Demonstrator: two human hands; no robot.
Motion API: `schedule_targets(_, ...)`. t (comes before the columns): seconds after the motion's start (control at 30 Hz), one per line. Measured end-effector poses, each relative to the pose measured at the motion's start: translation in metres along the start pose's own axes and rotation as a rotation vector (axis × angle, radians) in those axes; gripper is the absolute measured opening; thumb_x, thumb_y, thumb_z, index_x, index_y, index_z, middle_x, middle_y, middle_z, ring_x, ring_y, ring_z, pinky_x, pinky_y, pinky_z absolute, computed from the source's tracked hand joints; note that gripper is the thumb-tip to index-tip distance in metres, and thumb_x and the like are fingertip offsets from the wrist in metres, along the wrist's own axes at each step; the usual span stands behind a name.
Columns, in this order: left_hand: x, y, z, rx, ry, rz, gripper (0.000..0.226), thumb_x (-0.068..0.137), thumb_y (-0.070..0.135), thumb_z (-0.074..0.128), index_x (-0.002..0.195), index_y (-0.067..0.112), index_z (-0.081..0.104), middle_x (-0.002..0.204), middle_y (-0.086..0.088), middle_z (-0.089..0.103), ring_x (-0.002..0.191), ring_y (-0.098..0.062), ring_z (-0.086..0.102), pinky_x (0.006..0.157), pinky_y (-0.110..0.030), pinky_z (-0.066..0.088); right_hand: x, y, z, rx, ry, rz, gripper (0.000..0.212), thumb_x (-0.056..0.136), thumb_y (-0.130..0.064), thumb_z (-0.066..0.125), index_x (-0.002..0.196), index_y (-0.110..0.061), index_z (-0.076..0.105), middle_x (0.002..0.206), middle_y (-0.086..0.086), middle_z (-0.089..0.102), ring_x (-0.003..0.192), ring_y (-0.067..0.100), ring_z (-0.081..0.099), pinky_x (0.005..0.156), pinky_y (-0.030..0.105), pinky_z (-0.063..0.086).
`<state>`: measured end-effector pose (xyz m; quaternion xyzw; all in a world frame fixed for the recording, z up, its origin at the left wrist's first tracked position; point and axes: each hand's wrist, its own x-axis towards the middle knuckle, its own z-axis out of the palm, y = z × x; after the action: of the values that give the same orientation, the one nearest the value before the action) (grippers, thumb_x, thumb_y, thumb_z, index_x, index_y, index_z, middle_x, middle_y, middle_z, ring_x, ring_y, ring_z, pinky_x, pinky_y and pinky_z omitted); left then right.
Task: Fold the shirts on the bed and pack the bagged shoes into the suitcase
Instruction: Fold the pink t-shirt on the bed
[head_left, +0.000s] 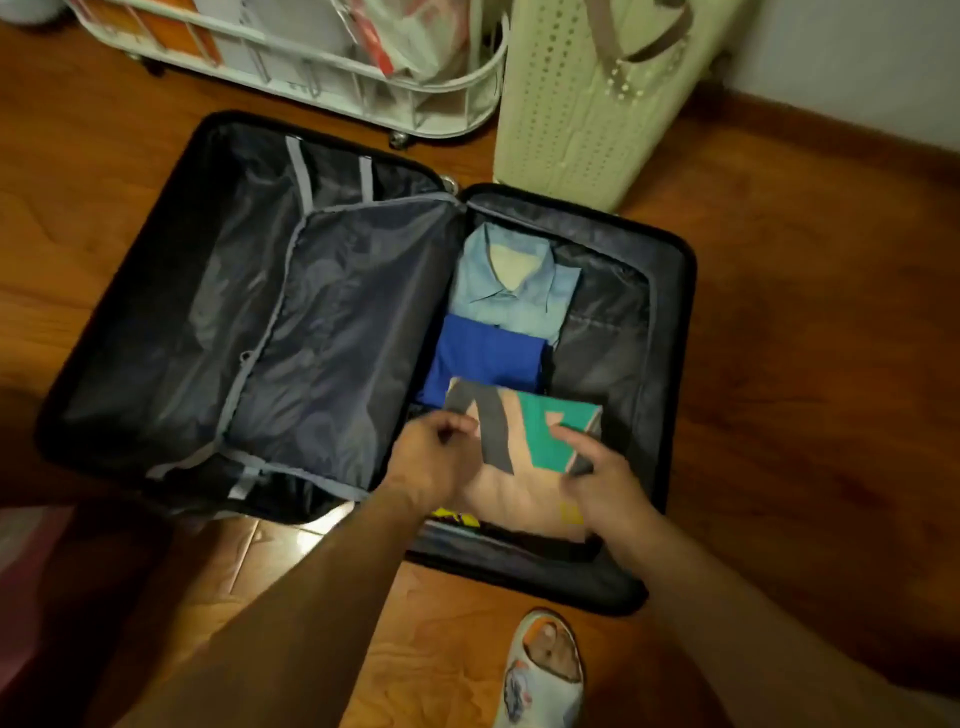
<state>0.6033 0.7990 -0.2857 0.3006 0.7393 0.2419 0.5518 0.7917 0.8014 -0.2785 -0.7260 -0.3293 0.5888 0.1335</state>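
Observation:
A black suitcase (670, 291) lies open on the wooden floor. Its right half holds a folded light blue collared shirt (519, 291) at the far end and a folded bright blue shirt (483, 358) in front of it. Nearest me lies a folded peach shirt with grey and teal patches (524, 457). My left hand (431, 457) grips that shirt's left edge with curled fingers. My right hand (597, 478) holds its right side, thumb on top. The left half (171, 291) has a dark zipped divider (343, 332) lying partly open. No bagged shoes are in view.
A white wire cart on wheels (322, 67) with papers stands behind the suitcase. A cream perforated laundry basket (587, 104) stands at the back right. My slippered foot (545, 670) is on the floor in front of the case. A reddish object (21, 571) sits at the left edge.

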Motion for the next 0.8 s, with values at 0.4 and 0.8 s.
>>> schedule_targets(0.4,0.133,-0.036,0.006,0.878,-0.001,-0.006,0.06,0.093,0.013,0.049,0.149,0.036,0.042,0.143,-0.011,0.036,0.132,-0.038,0.039,0.111,-0.045,0.037,0.179,0.022,0.024,-0.268,0.028,-0.056,0.071,0.086,0.004,0.047,0.147,-0.031,0.049,0.155,0.009,0.039,0.132,0.024,0.049,0.106,0.029,0.047)
schedule_targets(0.8,-0.023,-0.065,-0.098,0.672,-0.055,-0.071,0.055,0.088,0.005,0.052,0.14,0.023,0.057,0.138,-0.011,0.05,0.129,-0.033,0.051,0.11,-0.033,0.039,0.044,-0.02,0.048,-0.565,-0.05,-0.052,0.053,0.092,-0.002,0.049,0.142,-0.02,0.052,0.14,0.009,0.052,0.127,0.027,0.052,0.106,0.027,0.042)
